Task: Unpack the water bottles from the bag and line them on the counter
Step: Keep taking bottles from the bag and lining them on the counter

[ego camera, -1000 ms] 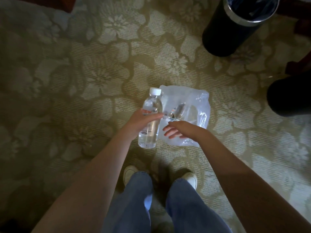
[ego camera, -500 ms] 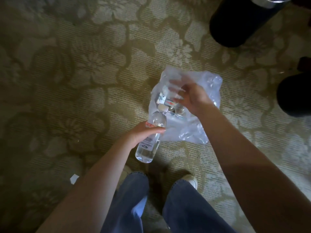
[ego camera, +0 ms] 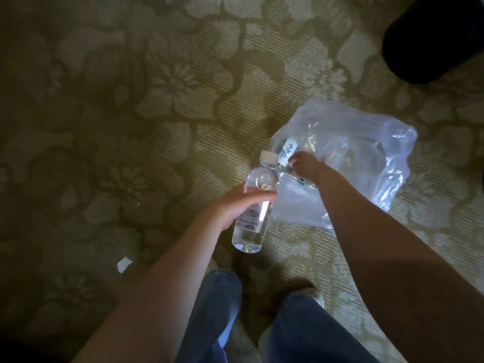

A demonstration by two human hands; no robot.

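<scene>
A clear plastic bag point(ego camera: 366, 158) lies on the patterned carpet, with more bottles dimly visible inside. My left hand point(ego camera: 235, 205) grips a clear water bottle point(ego camera: 255, 213) with a white cap, held upright just left of the bag. My right hand point(ego camera: 306, 169) is at the bag's mouth, closed around a second bottle point(ego camera: 286, 153) with a white and blue label; only its upper part shows. The two bottles are close together, nearly touching.
A dark round object point(ego camera: 434, 40) stands on the carpet at the top right. A small white scrap of paper point(ego camera: 123, 263) lies on the floor at lower left. My legs in blue jeans point(ego camera: 217, 315) and my shoes are below the hands.
My right hand has closed on a second bottle at the bag's mouth and drawn it toward the first bottle. The left hand keeps its bottle. The view has shifted left.
</scene>
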